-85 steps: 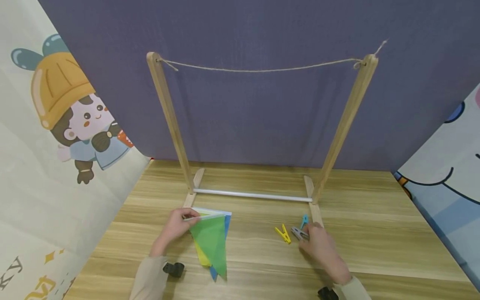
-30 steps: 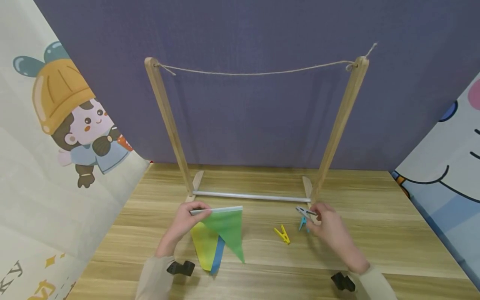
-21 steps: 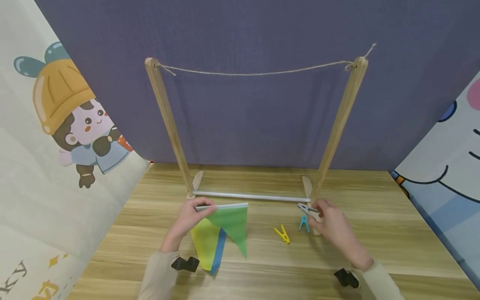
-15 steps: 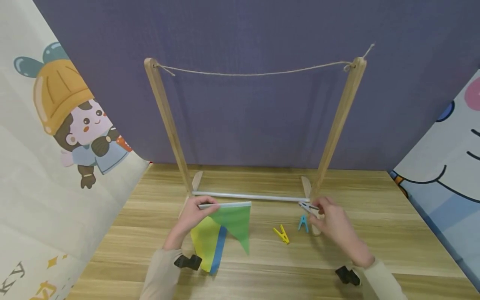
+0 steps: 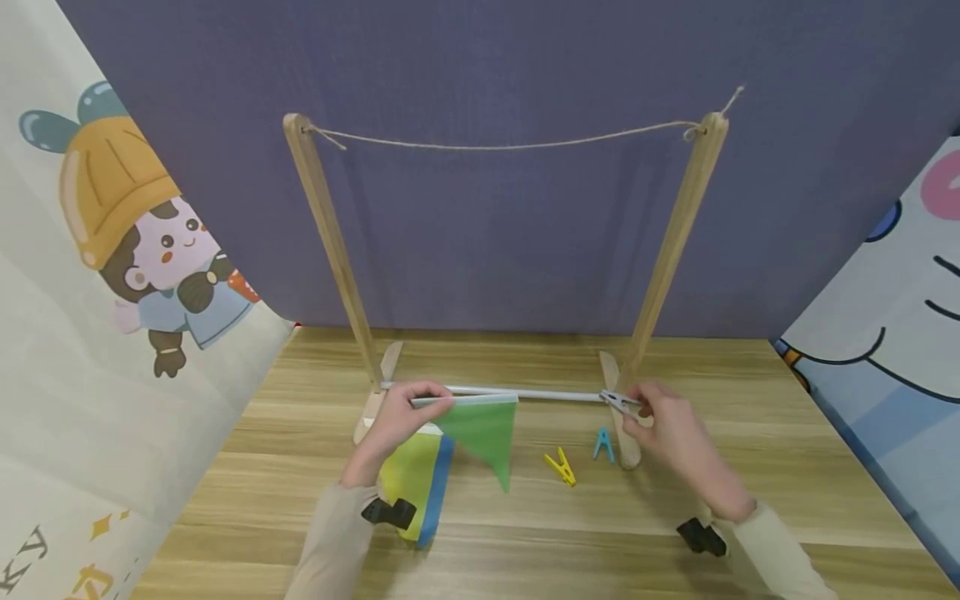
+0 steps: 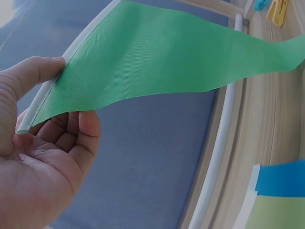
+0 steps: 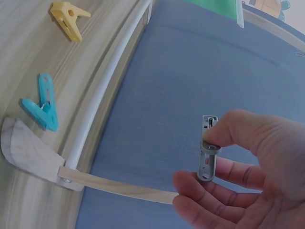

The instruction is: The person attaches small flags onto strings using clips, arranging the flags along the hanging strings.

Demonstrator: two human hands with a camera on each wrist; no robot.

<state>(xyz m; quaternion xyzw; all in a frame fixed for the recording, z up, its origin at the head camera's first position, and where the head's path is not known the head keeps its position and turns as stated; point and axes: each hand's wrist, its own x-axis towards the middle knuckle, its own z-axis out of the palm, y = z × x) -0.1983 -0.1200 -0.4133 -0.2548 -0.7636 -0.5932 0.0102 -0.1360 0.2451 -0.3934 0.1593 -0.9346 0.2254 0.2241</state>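
My left hand (image 5: pixel 399 421) pinches the white-edged top of a green pennant (image 5: pixel 483 427) near one corner, and the cloth hangs above the table. In the left wrist view the thumb lies on the white band (image 6: pixel 86 38) and the fingers curl behind it. My right hand (image 5: pixel 675 435) pinches a grey clothespin (image 5: pixel 619 403), held in the air by the right foot of the stand. A yellow pennant (image 5: pixel 407 482) and a blue pennant (image 5: pixel 437 492) lie overlapped under my left arm. On the table are a yellow clothespin (image 5: pixel 561 467) and a blue clothespin (image 5: pixel 603 445).
A wooden stand has a left post (image 5: pixel 330 242) and a right post (image 5: pixel 678 237). A string (image 5: pixel 487 148) sags between their tops, and a white rod (image 5: pixel 547 394) joins them low down. Behind the table (image 5: pixel 525 542) rises a dark blue-grey panel (image 5: pixel 495 250).
My left hand has lifted the green pennant off the others and carried it rightward and up. My right hand has picked up the grey clothespin and raised it away from the blue one.
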